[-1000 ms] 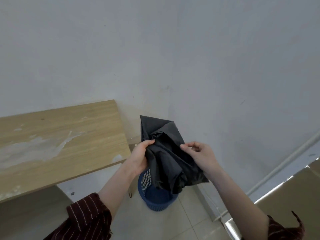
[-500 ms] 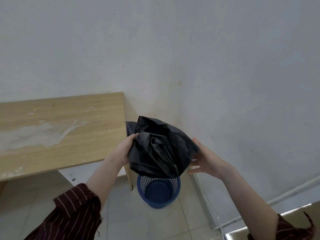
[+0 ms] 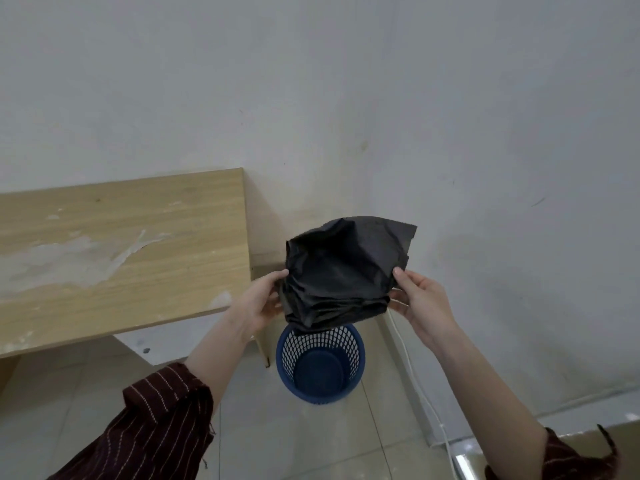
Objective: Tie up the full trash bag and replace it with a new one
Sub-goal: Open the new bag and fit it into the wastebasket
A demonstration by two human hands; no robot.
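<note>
The left grip (image 3: 258, 303) pinches the left edge of a crumpled black trash bag (image 3: 343, 275), thumb on top and fingers curled beneath. The right grip (image 3: 420, 299) pinches the bag's right edge, thumb on the near face and fingers behind. The bag hangs in the air between the two, bunched in loose folds, with one corner sticking up at the far right. It is directly above a blue mesh wastebasket (image 3: 289, 351) and hides part of the basket's far rim. The basket stands on the tiled floor (image 3: 311, 445) in the wall corner, just right of a scuffed wooden tabletop (image 3: 121, 244). Striped maroon sleeves (image 3: 159, 417) cover the forearms.
</note>
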